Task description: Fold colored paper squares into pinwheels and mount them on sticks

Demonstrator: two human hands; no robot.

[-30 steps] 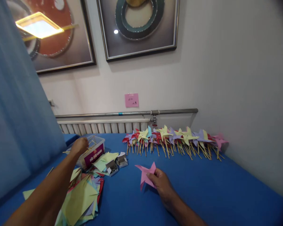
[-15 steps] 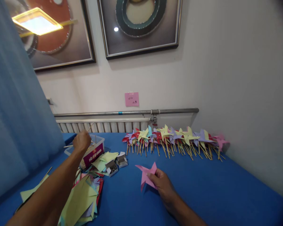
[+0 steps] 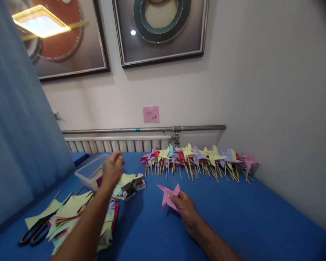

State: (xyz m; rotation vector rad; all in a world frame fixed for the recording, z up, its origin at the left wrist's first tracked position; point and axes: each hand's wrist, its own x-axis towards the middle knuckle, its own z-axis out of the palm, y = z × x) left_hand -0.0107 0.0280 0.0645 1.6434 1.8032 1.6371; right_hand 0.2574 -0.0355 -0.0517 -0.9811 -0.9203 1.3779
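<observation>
We noted the right hand pinching a pink pinwheel on the blue worktop; left hand blurred above the tub, grip unclear.

Two framed pictures, two small boxes, one scissors
</observation>
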